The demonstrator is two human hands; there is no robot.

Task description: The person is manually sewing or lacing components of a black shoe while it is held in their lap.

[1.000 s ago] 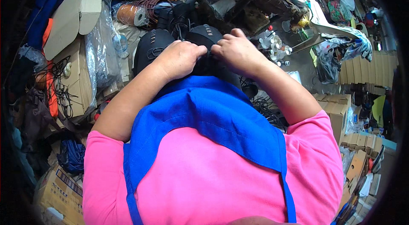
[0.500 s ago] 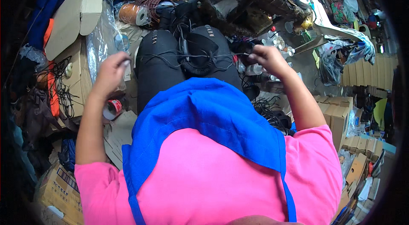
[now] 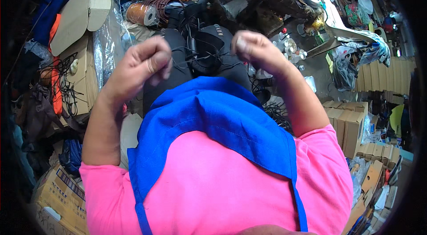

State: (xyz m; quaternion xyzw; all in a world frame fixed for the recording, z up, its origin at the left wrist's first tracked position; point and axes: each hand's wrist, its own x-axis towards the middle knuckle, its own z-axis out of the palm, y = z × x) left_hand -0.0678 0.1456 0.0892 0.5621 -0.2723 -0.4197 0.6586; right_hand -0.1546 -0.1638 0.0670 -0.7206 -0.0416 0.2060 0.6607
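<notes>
A black lace-up shoe [image 3: 207, 59] lies between my thighs, partly lost against the dark trousers. Thin black shoelaces [image 3: 180, 49] spread slackly from it to both sides. My left hand [image 3: 144, 64], slightly blurred, is up at the shoe's left with its fingers curled and thumb pressed in; a lace runs toward it. On the right, my right hand [image 3: 260, 52] is closed in a pinch above my thigh, close to the other lace end. Exactly where the laces pass between the fingers is hidden.
A blue apron [image 3: 218, 110] covers my lap. Cardboard [image 3: 73, 17] and clear plastic stand at left, beside an orange spool [image 3: 141, 14]. Small bottles [image 3: 291, 50] stand on the right, with cardboard boxes [image 3: 347, 124] nearer. Tangled black cords [image 3: 66, 84] hang at far left.
Both hands have come inward, closer together, and look larger, as if raised. The lace that was stretched straight between them across the shoe now hangs slack.
</notes>
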